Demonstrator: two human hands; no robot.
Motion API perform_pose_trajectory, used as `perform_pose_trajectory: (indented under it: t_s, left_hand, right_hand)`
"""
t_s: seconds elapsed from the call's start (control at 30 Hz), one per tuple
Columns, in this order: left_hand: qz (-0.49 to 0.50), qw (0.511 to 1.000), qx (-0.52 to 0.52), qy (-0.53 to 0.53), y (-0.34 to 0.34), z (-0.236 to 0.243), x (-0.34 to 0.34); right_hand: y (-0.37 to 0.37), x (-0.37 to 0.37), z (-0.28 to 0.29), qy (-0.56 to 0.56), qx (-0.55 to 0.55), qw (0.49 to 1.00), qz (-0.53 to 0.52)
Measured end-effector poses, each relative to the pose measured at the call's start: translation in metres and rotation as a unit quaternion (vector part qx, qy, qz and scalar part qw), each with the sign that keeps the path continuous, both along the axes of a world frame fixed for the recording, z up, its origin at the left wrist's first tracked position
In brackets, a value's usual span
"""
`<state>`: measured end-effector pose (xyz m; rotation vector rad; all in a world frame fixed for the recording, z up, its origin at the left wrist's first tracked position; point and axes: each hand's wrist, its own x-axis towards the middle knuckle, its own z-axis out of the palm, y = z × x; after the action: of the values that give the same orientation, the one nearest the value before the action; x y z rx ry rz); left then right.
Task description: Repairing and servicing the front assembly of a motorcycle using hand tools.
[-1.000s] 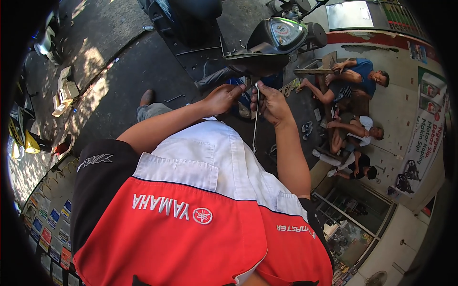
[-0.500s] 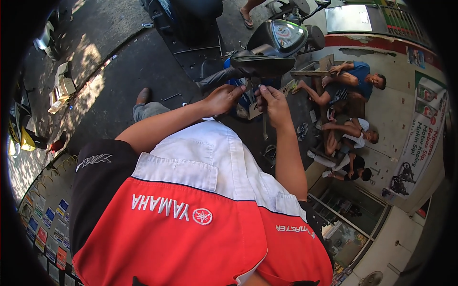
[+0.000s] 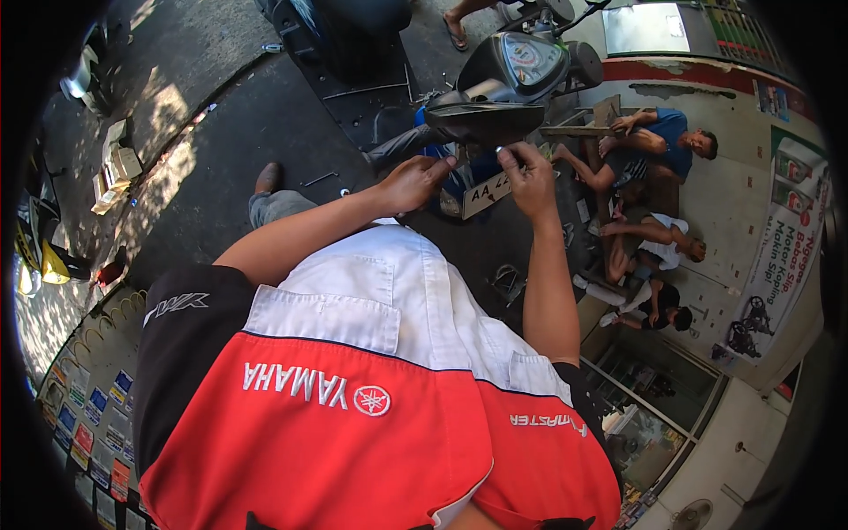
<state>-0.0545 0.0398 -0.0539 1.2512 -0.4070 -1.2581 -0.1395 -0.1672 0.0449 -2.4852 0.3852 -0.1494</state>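
In the head view, your right hand point(image 3: 533, 181) has swung outward, away from your left hand point(image 3: 413, 187), so the gap between the two is wider than a moment ago. The long metal tool that hung below your right fist no longer shows its shank; only a bright metal tip point(image 3: 501, 151) shows, pinched closely between thumb and fingers. You may be holding the tool end-on, but I cannot tell. Your left hand is curled, thumb against forefinger, in nearly the same place; whether it has hold of anything is hidden.

Both hands are just on your side of the scooter point(image 3: 484, 90), whose number plate point(image 3: 486, 196) is now better uncovered between them. I judge this a change of hold or angle rather than a finished step. A bent tool point(image 3: 320, 178) lies on the ground, untouched, left of your left hand.
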Motion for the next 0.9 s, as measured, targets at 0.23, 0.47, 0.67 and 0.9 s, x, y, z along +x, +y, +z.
perform_pose_trajectory:
  t_s: [0.23,0.47,0.67,0.9]
  left_hand:
    - [0.003,1.0,-0.003,-0.004,0.0,0.005,-0.001]
    - [0.006,0.996,-0.009,0.094,0.007,0.002,-0.002]
    - [0.015,0.982,-0.016,0.188,0.017,-0.007,-0.009]
    - [0.052,0.986,-0.02,0.155,0.011,-0.01,-0.015]
  right_hand:
    - [0.05,0.0,0.003,0.054,-0.002,0.991,-0.12]
    - [0.064,0.011,-0.006,0.046,-0.032,0.987,-0.148]
    - [0.062,0.007,-0.015,-0.028,-0.12,0.99,-0.062]
    - [0.047,0.002,-0.014,-0.022,-0.179,0.983,0.045]
